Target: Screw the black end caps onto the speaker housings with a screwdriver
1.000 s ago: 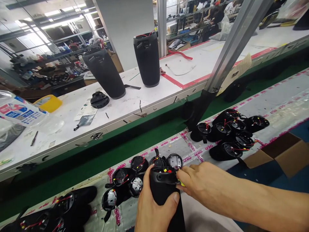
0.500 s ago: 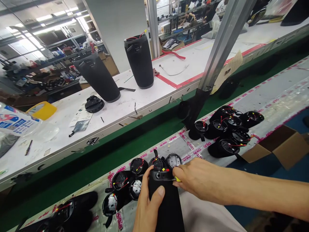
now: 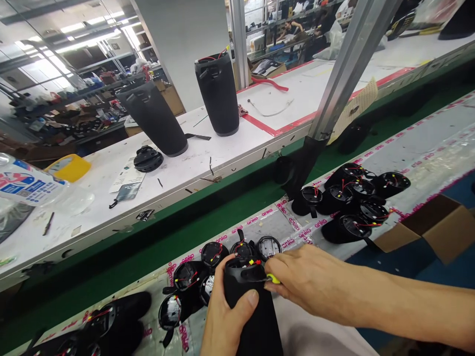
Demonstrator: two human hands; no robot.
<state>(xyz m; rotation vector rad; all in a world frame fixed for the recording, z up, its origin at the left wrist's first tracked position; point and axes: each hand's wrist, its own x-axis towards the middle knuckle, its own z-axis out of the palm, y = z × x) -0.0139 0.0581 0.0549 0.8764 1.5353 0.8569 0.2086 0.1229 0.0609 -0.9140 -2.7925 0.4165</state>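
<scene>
My left hand point(image 3: 232, 316) is wrapped round a black fabric-covered cylinder point(image 3: 256, 316), its thumb on the near side below the rim. Red and yellow connectors show inside the cylinder's open top. My right hand point(image 3: 297, 282) is closed on a small tool with a yellow-green handle point(image 3: 273, 279), at the right of the rim. The tool's thin tip reaches to the black strap point(image 3: 254, 273) on the cylinder's upper side. Just beyond stand several similar open cylinders point(image 3: 214, 254) with red wires.
More black cylinders point(image 3: 340, 193) stand at the right, beside an open cardboard box point(image 3: 445, 222). The white bench point(image 3: 185, 170) beyond holds two tall cylinders point(image 3: 218, 94), a black cap point(image 3: 148, 159) and yellow tape point(image 3: 70, 168). A metal post point(image 3: 349, 74) rises at the bench edge.
The held cylinder has turned and tilted slightly, so more of its open top shows. My right hand and the tool have shifted a little down along the strap.
</scene>
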